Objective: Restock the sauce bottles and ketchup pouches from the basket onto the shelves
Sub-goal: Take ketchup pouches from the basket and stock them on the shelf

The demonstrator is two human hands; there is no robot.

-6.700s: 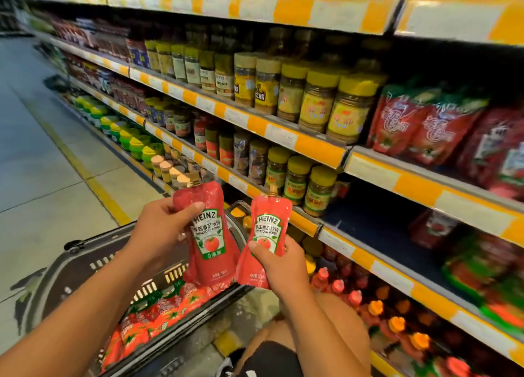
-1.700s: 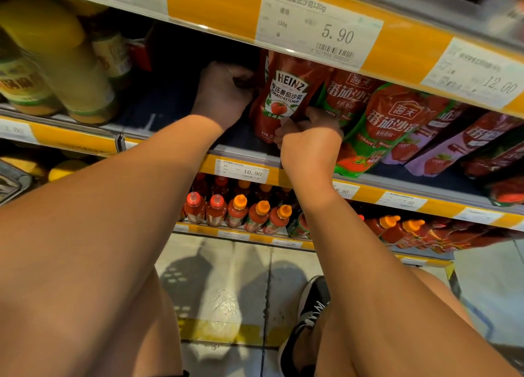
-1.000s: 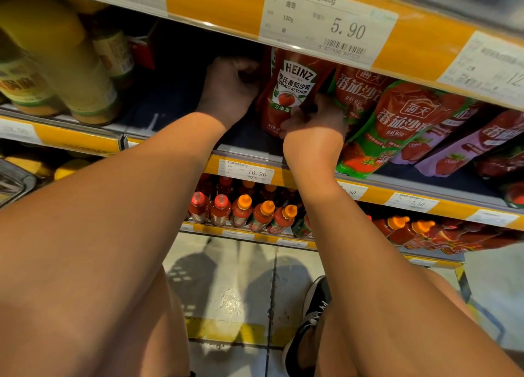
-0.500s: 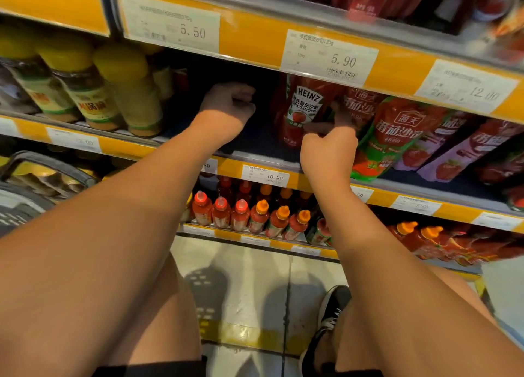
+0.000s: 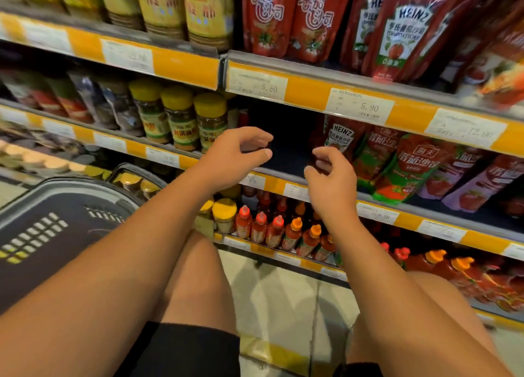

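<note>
Item: red Heinz ketchup pouch with white label and tomato picture (image 5: 338,140). Standing upright on the middle shelf, under the white 5.90 price tag (image 5: 359,110) on the yellow shelf rail (image 5: 306,96); judged to be faced label-out so it matches that tag.

Right of the pouch, touching it: row of red-and-green tomato sauce pouches (image 5: 408,167), leaning over; they likely prop the Heinz pouch.

Left of the pouch: dark bare shelf space (image 5: 283,138), judged room for more stock.

In front of the pouch: right hand (image 5: 330,184), fingers loosely curled, holding nothing, just clear of the pouch. Left hand (image 5: 235,155), before the dark gap, likewise loosely curled and holding nothing. Both appear released.

Farther left of the pouch: yellow-capped glass jars (image 5: 181,118).

Below the pouch: small red sauce bottles with red and orange caps (image 5: 279,230), lower shelf.

Above the pouch: larger Heinz pouches (image 5: 402,30), top shelf.

Lower left of the pouch: dark grey plastic basket (image 5: 42,235); contents hidden, so remaining stock cannot be told.
</note>
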